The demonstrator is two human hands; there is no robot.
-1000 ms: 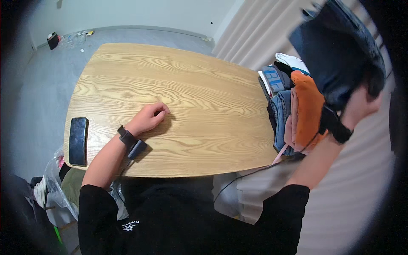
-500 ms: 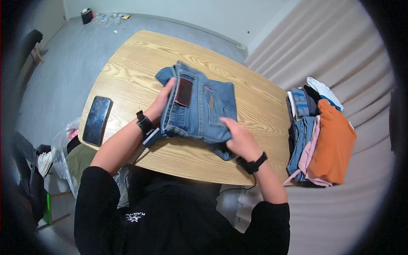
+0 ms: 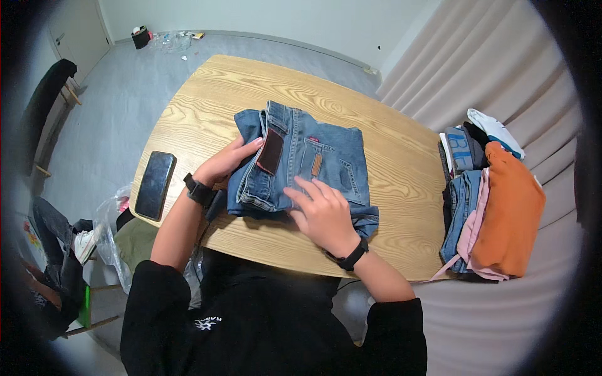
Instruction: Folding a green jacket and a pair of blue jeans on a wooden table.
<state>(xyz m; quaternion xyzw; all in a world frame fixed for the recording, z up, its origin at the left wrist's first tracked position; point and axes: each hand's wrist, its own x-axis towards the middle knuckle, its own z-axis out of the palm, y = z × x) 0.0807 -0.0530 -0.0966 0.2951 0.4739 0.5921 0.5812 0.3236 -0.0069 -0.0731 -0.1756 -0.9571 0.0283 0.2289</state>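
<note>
A folded pair of blue jeans (image 3: 342,153) lies on the wooden table (image 3: 401,163). Its dark waistband patch, back pocket and small brown tag face up. My left hand (image 3: 227,161) grips the waistband edge beside the patch, one digit on top and the other fingers mostly hidden by the denim. Flat on the lower part of the jeans rests my right hand (image 3: 325,216), fingers spread and holding nothing. Each wrist wears a black band.
A dark phone (image 3: 155,186) lies at the table's left edge. Folded clothes are stacked at the right edge, with an orange garment (image 3: 509,213) and pink and denim pieces. A beige curtain (image 3: 495,56) hangs behind. Another person's leg (image 3: 53,232) shows at left.
The jeans have come down from a tilted, lifted position to lie flatter on the table. My right hand has moved left from their right edge onto their surface; my left stays at the waistband.
</note>
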